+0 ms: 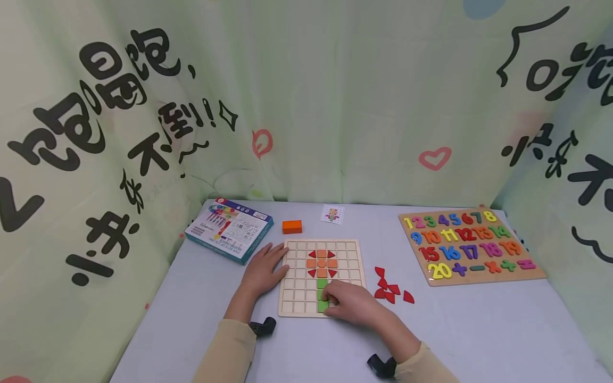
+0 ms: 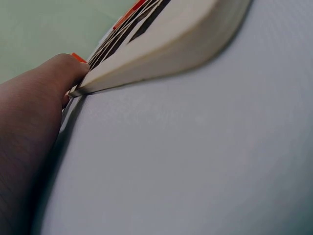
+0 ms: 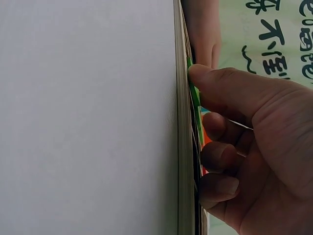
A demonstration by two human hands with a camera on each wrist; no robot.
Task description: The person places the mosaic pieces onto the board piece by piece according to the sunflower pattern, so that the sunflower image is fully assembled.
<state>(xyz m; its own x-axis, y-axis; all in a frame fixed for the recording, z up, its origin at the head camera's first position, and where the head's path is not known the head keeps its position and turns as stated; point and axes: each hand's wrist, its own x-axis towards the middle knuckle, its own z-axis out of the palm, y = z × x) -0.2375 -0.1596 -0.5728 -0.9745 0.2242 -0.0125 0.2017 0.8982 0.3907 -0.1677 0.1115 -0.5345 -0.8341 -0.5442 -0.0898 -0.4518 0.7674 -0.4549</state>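
One left hand point(image 1: 262, 270), fingers extended, likely steadies grid board point(image 1: 298, 293); right hand point(image 1: 353, 302), curled, touches green tiles point(image 1: 322, 284), pinch unclear.

I face a pale green curtain point(image 1: 335, 106), softly creased, that wraps round on both sides of me. Large black lettering point(image 1: 145, 160) and a pinkish-red heart outline point(image 1: 435, 168) mark it. My whitish table point(image 1: 488, 324) stands against it in soft, even light.

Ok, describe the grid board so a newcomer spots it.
On the table, look left of the number board. The grid board lies flat there, the left hand at its left edge. Unlike its neighbour, it carries no numerals, just squares, some holding coloured pieces.
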